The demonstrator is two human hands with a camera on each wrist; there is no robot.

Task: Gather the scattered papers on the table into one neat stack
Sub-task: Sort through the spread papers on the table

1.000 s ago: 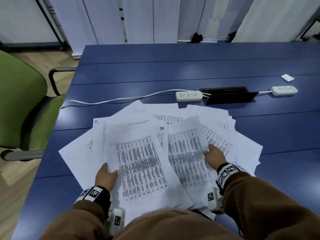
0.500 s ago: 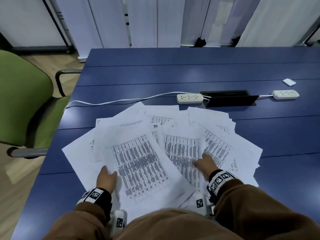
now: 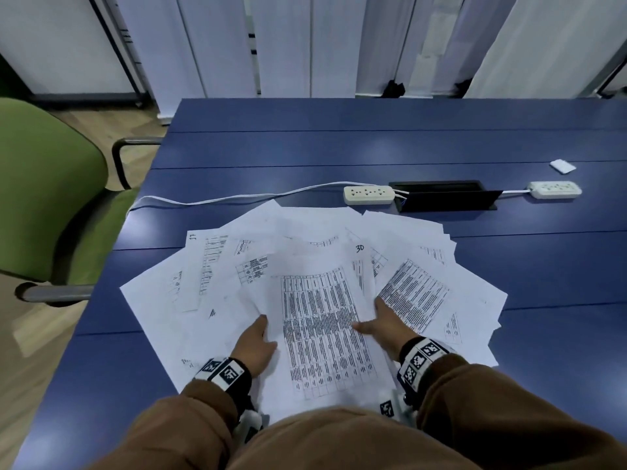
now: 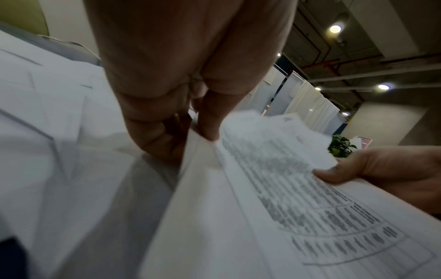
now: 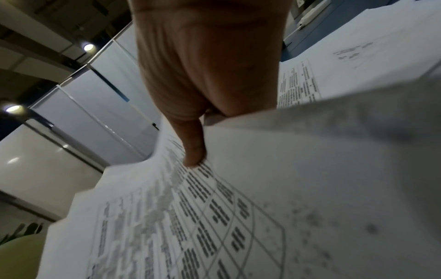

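I have drawn the printed sheet (image 3: 322, 337) in from the right, and it now lies square in front of me, over the middle of the fan near the table's (image 3: 373, 147) front edge. A second ago it sat skewed to the right under my right hand, with another table-print sheet showing beside it; now that one is covered. So the centre of the spread has begun to close into a stack, though only a few leaves are in it.

My left hand (image 3: 255, 347) pinches the sheet's left edge, thumb on top and fingers curled beneath, as the left wrist view shows plainly. My right hand (image 3: 383, 325) holds the right edge: the thumb (image 5: 193, 151) presses down on the print, and the other fingers seem to be tucked under the paper, though they are hidden there and I can't be sure.

The rest of the papers (image 3: 203, 276) still fan out wide, from the table's left edge round to the right, their far tips reaching nearly to the power strip (image 3: 368, 195) and its cord (image 3: 237, 197). Most of the gathering is ahead of me. I judge the next sweeps should take the outer wings inward, left and right, before any squaring of edges. Loose sheets near the left edge could slide off if I drag carelessly.
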